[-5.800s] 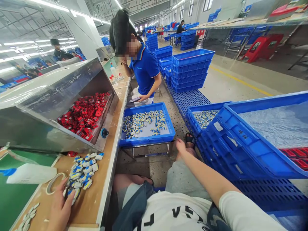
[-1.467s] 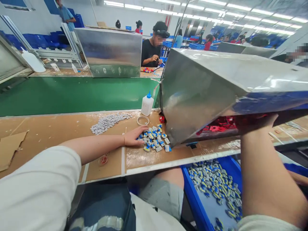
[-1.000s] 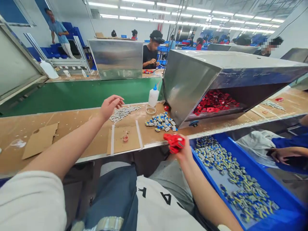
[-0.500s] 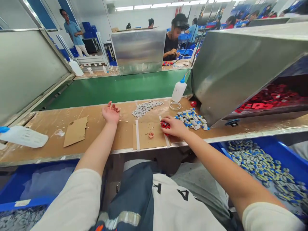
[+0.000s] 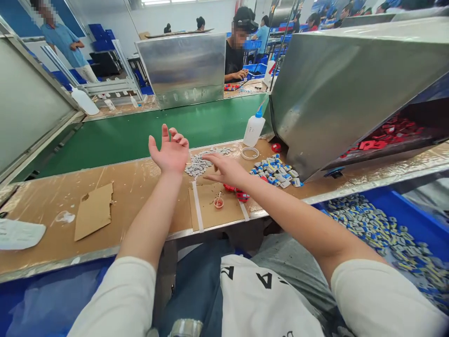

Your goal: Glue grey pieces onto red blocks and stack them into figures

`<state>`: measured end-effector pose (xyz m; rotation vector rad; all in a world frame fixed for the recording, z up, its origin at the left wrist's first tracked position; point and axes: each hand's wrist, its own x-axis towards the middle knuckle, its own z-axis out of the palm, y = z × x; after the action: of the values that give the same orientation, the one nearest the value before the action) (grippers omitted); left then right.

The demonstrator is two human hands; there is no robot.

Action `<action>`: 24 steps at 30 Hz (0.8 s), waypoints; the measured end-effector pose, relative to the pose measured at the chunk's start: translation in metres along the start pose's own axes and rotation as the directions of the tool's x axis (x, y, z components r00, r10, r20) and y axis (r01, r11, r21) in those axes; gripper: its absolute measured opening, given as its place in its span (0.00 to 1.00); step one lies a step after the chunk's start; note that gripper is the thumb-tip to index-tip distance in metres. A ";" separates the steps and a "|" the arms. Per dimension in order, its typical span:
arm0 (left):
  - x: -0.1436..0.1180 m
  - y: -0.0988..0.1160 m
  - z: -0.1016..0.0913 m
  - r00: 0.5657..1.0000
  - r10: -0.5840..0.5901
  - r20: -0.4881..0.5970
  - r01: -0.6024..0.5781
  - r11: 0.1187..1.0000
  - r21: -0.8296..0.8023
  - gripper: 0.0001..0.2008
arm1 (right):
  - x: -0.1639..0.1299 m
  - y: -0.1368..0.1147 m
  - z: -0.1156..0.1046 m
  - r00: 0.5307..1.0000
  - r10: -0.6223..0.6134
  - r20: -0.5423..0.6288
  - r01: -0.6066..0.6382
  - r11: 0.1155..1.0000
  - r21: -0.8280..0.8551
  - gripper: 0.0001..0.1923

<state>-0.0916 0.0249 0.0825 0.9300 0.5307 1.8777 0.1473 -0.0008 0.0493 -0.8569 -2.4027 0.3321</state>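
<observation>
The fingers (image 5: 174, 136) of the left hand (image 5: 170, 152) are spread apart and curled slightly upward, palm turned up, with nothing held in them. The hand is raised above the table (image 5: 133, 187), just left of a heap of small grey parts (image 5: 197, 164). The fingers (image 5: 209, 157) of the right hand (image 5: 226, 171) are also apart and extended, palm down, and their tips are seen over the near edge of the grey heap; whether they touch the parts cannot be told. Nothing is clamped by this hand either.

A few red parts (image 5: 239, 193) lie on the table just below and beside the right wrist, clear of the fingers. A small red ring (image 5: 219, 202) is seen nearby on a taped cardboard pad (image 5: 213, 213). To the right of the right hand a pile of blue-and-white parts (image 5: 275, 168) is found, with a roll of tape (image 5: 249, 153) and a white squeeze bottle (image 5: 254, 129) behind it. A steel hopper (image 5: 336, 89) holding more red parts stands further right, and a blue crate (image 5: 403, 220) of finished pieces sits below the table edge.
</observation>
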 end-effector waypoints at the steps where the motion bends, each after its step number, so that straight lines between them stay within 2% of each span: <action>1: 0.000 -0.005 0.004 0.999 0.018 0.037 -0.020 0.999 0.037 0.31 | 0.006 -0.006 0.005 1.000 -0.005 -0.009 0.005 0.999 0.043 0.23; 3: -0.002 -0.014 0.008 0.996 0.031 0.085 -0.039 0.995 0.092 0.33 | 0.012 -0.013 0.011 1.000 0.006 -0.029 -0.003 0.993 0.114 0.12; 6: -0.007 -0.022 0.010 0.995 0.009 0.104 -0.030 0.978 0.208 0.36 | 0.008 -0.015 0.015 0.996 0.079 -0.042 -0.064 0.955 0.289 0.13; 8: -0.011 -0.024 0.010 0.992 -0.026 0.121 -0.009 0.960 0.281 0.38 | 0.001 -0.016 0.016 0.989 0.144 0.035 -0.143 0.864 0.483 0.16; 11: -0.014 -0.028 0.011 0.985 -0.087 0.147 0.038 0.952 0.304 0.38 | -0.009 -0.016 0.017 0.966 0.173 0.190 -0.257 0.647 0.718 0.25; 13: -0.014 -0.032 0.010 0.984 -0.116 0.135 0.080 0.966 0.248 0.35 | -0.013 -0.010 0.015 0.966 0.194 0.173 -0.256 0.594 0.763 0.27; 15: -0.013 -0.036 0.008 0.982 -0.157 0.100 0.139 0.976 0.167 0.31 | -0.017 0.006 0.008 0.963 0.258 0.074 -0.235 0.673 0.702 0.25; 17: -0.014 -0.041 0.003 0.973 -0.216 0.080 0.203 0.969 0.143 0.27 | -0.023 0.033 -0.004 0.931 0.363 -0.033 -0.305 0.826 0.474 0.20; 18: -0.016 -0.045 0.001 0.965 -0.248 0.083 0.231 0.957 0.175 0.25 | -0.026 0.049 -0.011 0.902 0.422 -0.087 -0.380 0.875 0.299 0.17; 19: -0.019 -0.049 -0.002 0.954 -0.285 0.097 0.255 0.936 0.245 0.23 | -0.029 0.067 -0.019 0.860 0.491 -0.138 -0.479 0.871 0.112 0.15; 21: -0.028 -0.058 -0.005 0.905 -0.390 0.168 0.275 0.840 0.468 0.20 | -0.033 0.102 -0.035 0.786 0.582 -0.208 -0.603 0.797 -0.045 0.12; 22: -0.033 -0.062 -0.005 0.864 -0.452 0.222 0.250 0.767 0.590 0.18 | -0.033 0.117 -0.042 0.757 0.614 -0.223 -0.643 0.761 -0.088 0.12; 24: -0.045 -0.071 -0.005 0.745 -0.555 0.371 0.095 0.639 0.764 0.18 | -0.031 0.139 -0.051 0.728 0.650 -0.220 -0.683 0.716 -0.143 0.11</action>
<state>-0.0438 0.0183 0.0139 1.7000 0.9954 0.9003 0.2666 0.0880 0.0219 -1.7935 -1.9177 0.2574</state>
